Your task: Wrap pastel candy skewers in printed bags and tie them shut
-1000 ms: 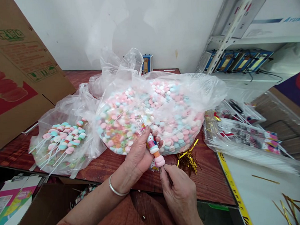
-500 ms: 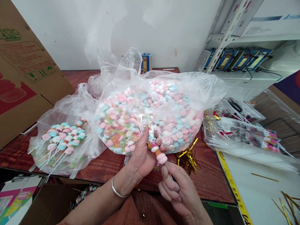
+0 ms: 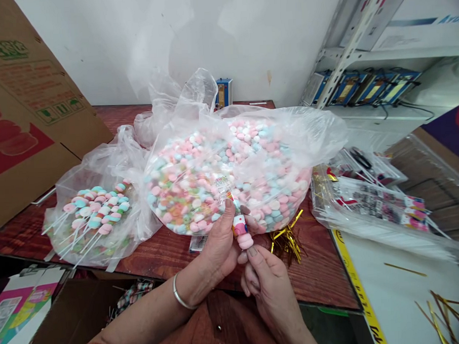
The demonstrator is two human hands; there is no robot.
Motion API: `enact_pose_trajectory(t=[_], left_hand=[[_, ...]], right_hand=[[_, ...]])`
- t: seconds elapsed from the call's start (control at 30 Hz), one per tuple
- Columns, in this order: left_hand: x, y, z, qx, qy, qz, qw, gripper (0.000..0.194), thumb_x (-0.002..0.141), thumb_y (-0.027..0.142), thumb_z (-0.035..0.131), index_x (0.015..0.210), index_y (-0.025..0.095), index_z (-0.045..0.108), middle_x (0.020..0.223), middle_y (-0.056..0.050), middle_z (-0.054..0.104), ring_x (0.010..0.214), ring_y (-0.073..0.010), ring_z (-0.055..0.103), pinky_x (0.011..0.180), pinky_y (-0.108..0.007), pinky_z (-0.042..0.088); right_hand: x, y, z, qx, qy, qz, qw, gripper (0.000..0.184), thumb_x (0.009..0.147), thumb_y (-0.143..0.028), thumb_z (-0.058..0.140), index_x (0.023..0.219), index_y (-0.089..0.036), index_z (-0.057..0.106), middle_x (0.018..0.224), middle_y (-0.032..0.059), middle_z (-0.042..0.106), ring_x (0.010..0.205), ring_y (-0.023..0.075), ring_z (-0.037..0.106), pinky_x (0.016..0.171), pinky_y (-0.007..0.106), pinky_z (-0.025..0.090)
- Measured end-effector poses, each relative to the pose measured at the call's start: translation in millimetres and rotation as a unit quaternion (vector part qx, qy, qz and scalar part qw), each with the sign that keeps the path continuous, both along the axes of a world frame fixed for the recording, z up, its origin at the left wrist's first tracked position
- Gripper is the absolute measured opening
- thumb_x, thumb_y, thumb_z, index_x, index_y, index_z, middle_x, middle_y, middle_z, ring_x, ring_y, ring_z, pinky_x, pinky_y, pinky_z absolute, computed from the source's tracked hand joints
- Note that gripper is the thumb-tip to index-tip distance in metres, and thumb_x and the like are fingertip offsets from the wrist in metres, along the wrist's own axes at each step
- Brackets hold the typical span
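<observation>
Lower centre of frame: one candy [image 3: 245, 242], its wrapper [image 3: 239, 225] covering more than a moment ago; wrapping looks further along. Your left hand [image 3: 220, 242]: gripping the wrapper. Your right hand [image 3: 267, 276]: pinching the candy's lower end.

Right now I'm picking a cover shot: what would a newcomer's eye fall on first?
First, the bulging clear plastic bag of pastel candies at the table's middle. In front of it, a candy stick sits in the left hand's grip, the right hand at its lower end. Farther left, striped lollipops lie in a cluster.
</observation>
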State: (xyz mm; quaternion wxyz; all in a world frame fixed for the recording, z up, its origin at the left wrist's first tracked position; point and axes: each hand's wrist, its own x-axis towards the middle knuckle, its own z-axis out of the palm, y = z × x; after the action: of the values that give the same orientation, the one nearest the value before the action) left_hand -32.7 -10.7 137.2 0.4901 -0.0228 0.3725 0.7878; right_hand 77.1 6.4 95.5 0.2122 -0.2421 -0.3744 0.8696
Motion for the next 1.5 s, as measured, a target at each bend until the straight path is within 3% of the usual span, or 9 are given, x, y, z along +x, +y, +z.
enact_pose_trajectory(t=[0.13,0.33,0.5,0.67,0.9,1.1,1.2,1.37,1.5], left_hand=[[-8.7,-0.2,2.1,0.026,0.034,0.016,0.999,0.041,0.078,0.041,0.079,0.106,0.017,0.062,0.080,-0.005,0.071,0.064,-0.0174,0.069,0.044,-0.020,0.043],[-4.7,0.7,-0.8,0.046,0.038,0.037,0.998,0.030,0.074,0.033,0.083,0.087,0.016,0.061,0.070,0.002,0.062,0.061,-0.0110,0.062,0.058,-0.022,0.049],[22.0,-1.0,-10.3,0.054,0.046,-0.042,0.997,0.031,0.080,0.040,0.078,0.077,0.014,0.061,0.068,-0.001,0.062,0.063,-0.0095,0.058,0.066,-0.022,0.049],[-0.5,-1.4,-1.8,0.056,0.043,0.030,0.997,0.038,0.076,0.035,0.082,0.104,0.015,0.065,0.085,-0.003,0.070,0.074,-0.0142,0.066,0.075,-0.028,0.055],[8.1,-2.3,-3.0,0.048,0.055,0.016,0.997,0.035,0.075,0.040,0.082,0.093,0.014,0.065,0.072,0.000,0.065,0.065,-0.0127,0.063,0.062,-0.024,0.051],[36.9,-1.2,-20.9,0.001,0.089,-0.012,0.996,0.034,0.081,0.047,0.074,0.078,0.013,0.070,0.071,-0.006,0.070,0.076,-0.0189,0.067,0.078,-0.030,0.051],[38.7,-2.9,-28.6,0.013,0.120,-0.006,0.993,0.028,0.081,0.042,0.075,0.087,0.014,0.074,0.075,-0.006,0.072,0.078,-0.0193,0.068,0.078,-0.029,0.051],[34.6,-9.1,-40.9,-0.044,0.128,-0.094,0.986,0.041,0.080,0.053,0.072,0.096,0.015,0.072,0.050,0.002,0.058,0.038,-0.0115,0.051,0.038,-0.021,0.039],[27.6,-15.0,-33.0,-0.049,0.118,-0.174,0.976,0.045,0.072,0.057,0.076,0.087,0.015,0.068,0.052,0.002,0.058,0.034,-0.0107,0.048,0.031,-0.020,0.035]], right_hand=[[9.2,5.4,1.0,0.167,-0.105,-0.041,0.980,0.033,0.085,-0.052,0.069,0.086,-0.019,0.063,0.054,-0.0083,0.045,0.043,0.0075,0.037,0.042,0.019,0.036],[20.7,4.6,1.5,0.443,-0.194,-0.108,0.869,0.023,0.094,-0.039,0.057,0.085,-0.019,0.067,0.074,0.0022,0.067,0.065,0.0162,0.060,0.061,0.025,0.045],[7.2,4.3,-1.1,0.417,-0.188,-0.137,0.879,0.029,0.096,-0.042,0.053,0.098,-0.018,0.069,0.090,0.0060,0.071,0.080,0.0188,0.063,0.070,0.026,0.048],[13.5,7.8,-0.9,0.379,-0.183,-0.098,0.902,0.029,0.095,-0.044,0.055,0.095,-0.018,0.069,0.081,0.0036,0.070,0.074,0.0182,0.062,0.067,0.025,0.048],[18.5,1.5,-3.8,0.454,-0.194,-0.093,0.865,0.029,0.098,-0.038,0.049,0.089,-0.019,0.068,0.071,0.0009,0.067,0.062,0.0155,0.059,0.059,0.023,0.044],[8.0,7.2,-7.4,0.389,-0.173,-0.113,0.898,0.035,0.097,-0.044,0.051,0.114,-0.019,0.068,0.113,0.0103,0.072,0.102,0.0229,0.065,0.086,0.031,0.050],[5.6,8.1,-7.5,0.308,-0.164,-0.106,0.931,0.036,0.095,-0.050,0.053,0.104,-0.019,0.070,0.102,0.0084,0.072,0.090,0.0212,0.065,0.080,0.031,0.052],[-0.4,5.8,-5.6,0.132,-0.087,-0.157,0.975,0.037,0.086,-0.053,0.067,0.108,-0.023,0.066,0.081,0.0002,0.065,0.072,0.0144,0.061,0.064,0.024,0.052],[-2.2,5.9,-2.7,-0.064,-0.014,-0.123,0.990,0.038,0.077,-0.052,0.078,0.084,-0.021,0.058,0.052,-0.0132,0.034,0.039,0.0037,0.020,0.036,0.015,0.026]])
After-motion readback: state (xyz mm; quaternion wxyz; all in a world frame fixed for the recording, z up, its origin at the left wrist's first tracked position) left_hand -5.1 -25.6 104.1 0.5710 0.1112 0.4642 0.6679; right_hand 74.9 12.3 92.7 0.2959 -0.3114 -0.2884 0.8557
